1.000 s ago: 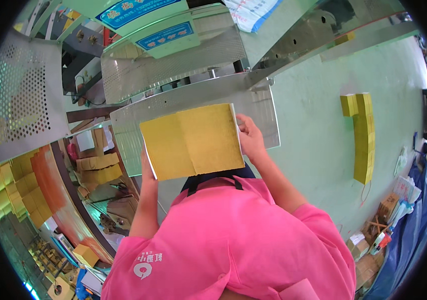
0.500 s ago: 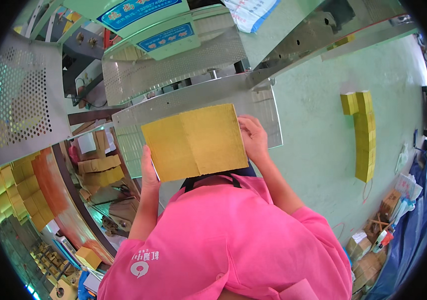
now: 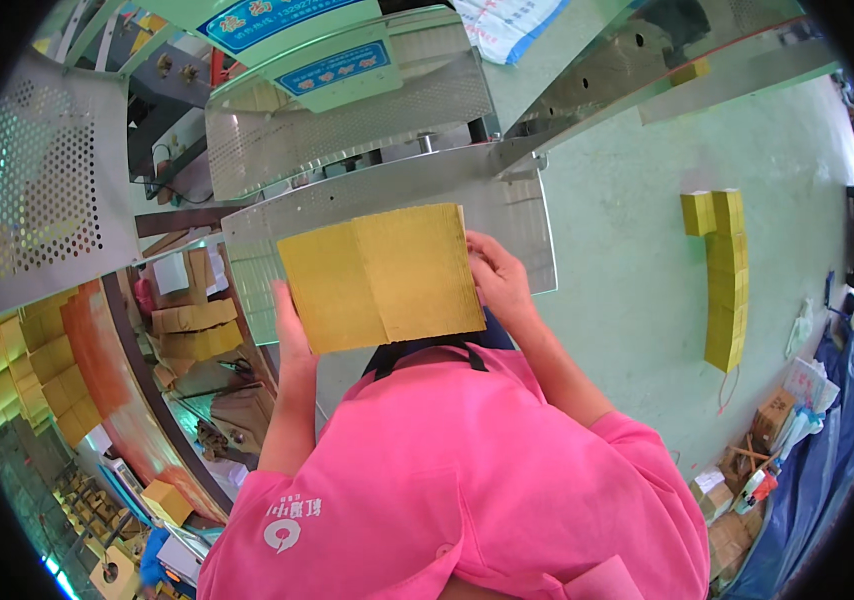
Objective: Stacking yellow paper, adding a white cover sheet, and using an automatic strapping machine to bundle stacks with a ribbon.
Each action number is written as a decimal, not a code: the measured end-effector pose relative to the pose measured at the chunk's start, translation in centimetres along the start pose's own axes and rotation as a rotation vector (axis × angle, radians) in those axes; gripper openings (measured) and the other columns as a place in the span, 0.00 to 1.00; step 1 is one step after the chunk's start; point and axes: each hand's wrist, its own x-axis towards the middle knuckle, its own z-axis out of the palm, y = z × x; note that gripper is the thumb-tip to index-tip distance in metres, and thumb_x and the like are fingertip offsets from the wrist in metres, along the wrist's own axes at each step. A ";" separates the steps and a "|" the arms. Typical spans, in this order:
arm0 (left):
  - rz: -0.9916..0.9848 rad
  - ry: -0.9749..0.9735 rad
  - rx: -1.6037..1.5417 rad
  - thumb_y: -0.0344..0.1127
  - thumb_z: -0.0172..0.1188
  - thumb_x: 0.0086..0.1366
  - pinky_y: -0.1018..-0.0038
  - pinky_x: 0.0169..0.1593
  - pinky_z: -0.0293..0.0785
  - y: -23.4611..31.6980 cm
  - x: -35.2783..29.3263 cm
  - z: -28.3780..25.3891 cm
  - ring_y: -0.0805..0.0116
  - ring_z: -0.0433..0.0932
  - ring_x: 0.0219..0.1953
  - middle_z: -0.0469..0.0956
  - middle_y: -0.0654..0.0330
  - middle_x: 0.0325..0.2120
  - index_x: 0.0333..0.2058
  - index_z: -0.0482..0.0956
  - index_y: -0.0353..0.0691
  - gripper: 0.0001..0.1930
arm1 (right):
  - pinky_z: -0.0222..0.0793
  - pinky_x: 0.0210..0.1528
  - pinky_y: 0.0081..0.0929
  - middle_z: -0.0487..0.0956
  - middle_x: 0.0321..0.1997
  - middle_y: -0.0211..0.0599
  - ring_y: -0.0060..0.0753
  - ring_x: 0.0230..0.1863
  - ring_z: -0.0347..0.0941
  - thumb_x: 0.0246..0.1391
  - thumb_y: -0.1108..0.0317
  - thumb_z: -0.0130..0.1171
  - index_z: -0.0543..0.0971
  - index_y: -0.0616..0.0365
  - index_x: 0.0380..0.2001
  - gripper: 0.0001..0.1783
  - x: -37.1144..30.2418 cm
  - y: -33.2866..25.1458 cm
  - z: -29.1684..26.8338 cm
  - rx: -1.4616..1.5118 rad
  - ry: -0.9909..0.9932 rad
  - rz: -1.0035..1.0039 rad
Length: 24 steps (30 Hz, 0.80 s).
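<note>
A rectangular stack of yellow paper (image 3: 382,280) with a crease down its middle is held in front of my chest, over the near part of a metal machine table (image 3: 517,215). My left hand (image 3: 294,325) grips its left edge, the fingers partly hidden under the stack. On the opposite side, my right hand (image 3: 500,280) has its fingers bent against the right edge, where thin layers show. The stack's underside cannot be seen.
Beyond the table stands a pale green machine with a perforated metal guard (image 3: 347,140). A perforated panel (image 3: 47,190) is at the left, above more yellow stacks (image 3: 52,370). On the floor at right lies a row of yellow bundles (image 3: 727,290), near a blue tarp (image 3: 817,460).
The yellow paper stack and both hands have shifted slightly left and away from my body. My right hand's fingers have moved a little along the stack's right edge.
</note>
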 end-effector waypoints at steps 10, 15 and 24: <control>0.022 -0.058 0.496 0.61 0.32 0.73 0.71 0.53 0.72 1.1 0.5 -0.4 0.66 0.75 0.51 0.73 0.56 0.52 0.59 0.66 0.37 0.34 | 0.70 0.46 0.27 0.79 0.44 0.43 0.33 0.38 0.74 0.53 0.72 0.49 0.76 0.56 0.51 0.21 1.7 -0.3 0.9 -0.304 0.047 -0.244; -0.115 -0.040 0.349 0.62 0.30 0.73 0.71 0.52 0.72 1.4 0.2 0.3 0.67 0.75 0.51 0.73 0.58 0.52 0.59 0.66 0.37 0.35 | 0.68 0.52 0.25 0.79 0.50 0.40 0.29 0.47 0.74 0.57 0.72 0.47 0.74 0.55 0.55 0.21 2.0 -1.3 1.5 -0.120 -0.037 -0.102; 0.234 -0.180 1.030 0.54 0.43 0.72 0.69 0.55 0.69 -2.8 0.9 -3.2 0.68 0.73 0.52 0.74 0.59 0.50 0.55 0.70 0.36 0.27 | 0.60 0.61 0.21 0.72 0.60 0.31 0.23 0.57 0.69 0.59 0.81 0.43 0.74 0.60 0.55 0.21 4.2 -6.4 1.4 0.238 -0.159 -0.423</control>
